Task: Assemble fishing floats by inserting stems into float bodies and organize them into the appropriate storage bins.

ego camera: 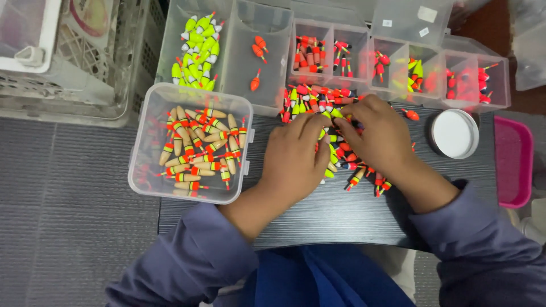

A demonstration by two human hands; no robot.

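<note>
A heap of small fishing floats [314, 98], orange, red and yellow-green, lies on a dark board [341, 216]. My left hand [293, 159] rests palm down on the heap, fingers curled among the floats. My right hand [378, 133] lies on the heap beside it, fingertips pinching at floats near the middle; whether one is gripped is hidden. A clear box [148, 122] of tan floats with orange and green bands sits just left of my left hand.
Clear bins behind hold yellow-green floats [196, 48], a few orange ones [257, 54] and small compartments of red ones [318, 51]. A round white lid [455, 133] and a pink tray [515, 162] lie at right. White crates [74, 51] stand at left.
</note>
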